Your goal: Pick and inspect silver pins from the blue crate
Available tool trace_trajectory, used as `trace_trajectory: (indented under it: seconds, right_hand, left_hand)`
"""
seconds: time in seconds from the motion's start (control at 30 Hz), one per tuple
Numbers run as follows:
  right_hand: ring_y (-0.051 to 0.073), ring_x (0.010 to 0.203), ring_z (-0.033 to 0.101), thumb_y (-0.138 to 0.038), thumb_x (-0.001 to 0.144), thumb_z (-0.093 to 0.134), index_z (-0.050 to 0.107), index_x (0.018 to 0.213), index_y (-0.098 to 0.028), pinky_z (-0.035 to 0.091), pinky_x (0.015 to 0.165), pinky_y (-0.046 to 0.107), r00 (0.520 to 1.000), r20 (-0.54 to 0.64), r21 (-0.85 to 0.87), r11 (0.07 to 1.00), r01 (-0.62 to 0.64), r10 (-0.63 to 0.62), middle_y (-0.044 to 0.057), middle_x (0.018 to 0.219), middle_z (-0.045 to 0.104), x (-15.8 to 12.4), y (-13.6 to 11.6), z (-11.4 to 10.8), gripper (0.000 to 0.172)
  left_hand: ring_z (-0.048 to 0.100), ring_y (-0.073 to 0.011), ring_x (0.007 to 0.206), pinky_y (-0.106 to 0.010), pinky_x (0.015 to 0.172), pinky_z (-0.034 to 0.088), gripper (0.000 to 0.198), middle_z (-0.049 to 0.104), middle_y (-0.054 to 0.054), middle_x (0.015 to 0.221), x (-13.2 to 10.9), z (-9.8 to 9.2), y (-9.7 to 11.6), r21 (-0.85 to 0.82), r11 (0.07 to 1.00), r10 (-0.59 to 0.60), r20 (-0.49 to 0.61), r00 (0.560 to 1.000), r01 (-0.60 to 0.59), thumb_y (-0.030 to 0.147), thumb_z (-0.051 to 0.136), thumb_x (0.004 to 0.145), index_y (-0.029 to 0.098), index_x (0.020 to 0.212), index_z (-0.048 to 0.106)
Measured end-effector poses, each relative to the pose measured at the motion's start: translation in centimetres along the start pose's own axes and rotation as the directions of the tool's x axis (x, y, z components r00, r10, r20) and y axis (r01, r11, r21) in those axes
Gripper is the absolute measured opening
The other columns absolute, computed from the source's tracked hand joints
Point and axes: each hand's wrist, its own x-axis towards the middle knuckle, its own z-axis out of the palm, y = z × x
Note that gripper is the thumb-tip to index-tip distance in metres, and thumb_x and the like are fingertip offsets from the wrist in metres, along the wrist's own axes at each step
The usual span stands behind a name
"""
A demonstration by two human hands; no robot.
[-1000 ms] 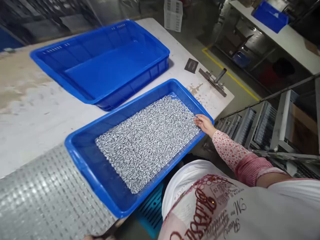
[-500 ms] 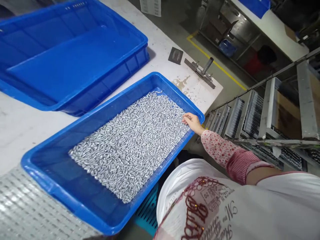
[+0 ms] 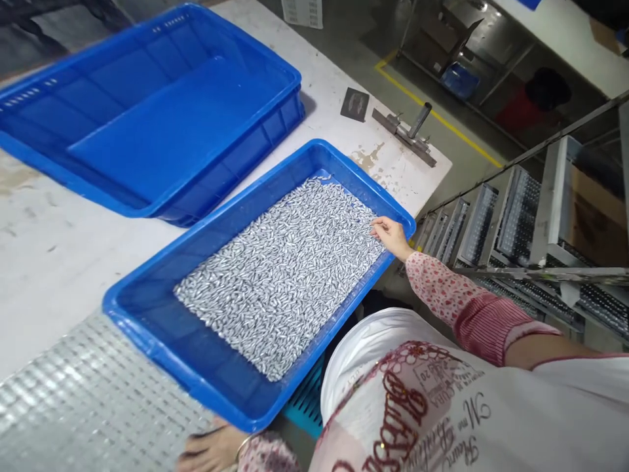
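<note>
A blue tray (image 3: 147, 331) full of small silvery metal pieces (image 3: 280, 275) lies slantwise on the white table (image 3: 54, 262), its near edge hanging over the table's side. My right hand (image 3: 390, 236) grips the tray's right corner, fingers curled over the rim and touching the pieces. My left hand (image 3: 211, 451) lies at the bottom edge of the view just below the tray's near corner, beside a perforated metal sheet (image 3: 73, 406). Its fingers are stretched out flat with nothing in them. A bracelet shows at its wrist.
A second blue tray (image 3: 162, 124) with nothing in it sits behind. A dark card (image 3: 354, 103) and a metal clamp fixture (image 3: 407, 134) lie at the table's far corner. Racks of metal grids (image 3: 496, 229) stand on the right, and a teal crate (image 3: 304, 403) sits under the table edge.
My left hand has come into view at the tray's near corner. The right hand stays on the right corner of the tray. The camera has swung, so the tray sits differently in view.
</note>
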Motion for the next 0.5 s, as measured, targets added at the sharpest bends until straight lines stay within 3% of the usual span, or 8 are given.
trace_trajectory:
  seconds: [0.07, 0.17, 0.37, 0.5]
  right_hand:
    - [0.015, 0.063, 0.064, -0.031, 0.083, 0.057, 0.066, 0.09, -0.022, 0.054, 0.066, 0.03, 1.0, -0.016, -0.02, 1.0, 0.012, -0.013, 0.0, 0.069, 0.067, -0.1, 0.1, 0.0, 0.014]
    - [0.016, 0.065, 0.065, -0.03, 0.085, 0.054, 0.066, 0.092, -0.021, 0.053, 0.065, 0.028, 0.998, -0.028, -0.096, 0.994, 0.059, -0.062, 0.001, 0.07, 0.068, -0.2, 0.3, -0.1, 0.017]
    - [0.013, 0.058, 0.062, -0.028, 0.083, 0.052, 0.067, 0.092, -0.017, 0.051, 0.062, 0.026, 0.99, -0.052, -0.255, 0.96, 0.112, -0.129, 0.0, 0.068, 0.069, -0.1, 0.5, -0.2, 0.02]
    - [0.013, 0.058, 0.063, -0.025, 0.082, 0.052, 0.067, 0.09, -0.017, 0.049, 0.06, 0.025, 0.985, -0.055, -0.304, 0.942, 0.143, -0.167, 0.0, 0.065, 0.068, -0.1, 0.3, -0.2, 0.019]
  left_hand:
    - [0.0, -0.0415, 0.145, -0.059, 0.111, -0.009, 0.058, 0.019, -0.023, 0.154, 0.1, 0.3, -0.8, -0.003, 0.999, 0.032, -0.01, 0.999, -0.032, 0.08, 0.013, 0.068, 0.028, 0.092, 0.022]
    - [0.002, -0.0417, 0.145, -0.059, 0.111, -0.006, 0.056, 0.017, -0.023, 0.154, 0.2, 0.6, -1.9, 0.003, 0.996, 0.093, -0.008, 0.996, -0.093, 0.077, 0.029, 0.07, 0.028, 0.096, 0.027]
    - [0.01, -0.041, 0.145, -0.061, 0.112, 0.007, 0.054, 0.021, -0.024, 0.153, -0.2, 0.9, -1.9, 0.224, 0.971, 0.094, -0.016, 0.995, -0.088, 0.063, 0.02, 0.083, 0.023, 0.118, 0.031]
    - [0.01, -0.0387, 0.145, -0.058, 0.113, 0.009, 0.055, 0.02, -0.024, 0.154, -0.6, 0.7, -1.7, 0.278, 0.956, 0.098, 0.001, 0.995, -0.094, 0.056, 0.024, 0.087, 0.019, 0.128, 0.03]
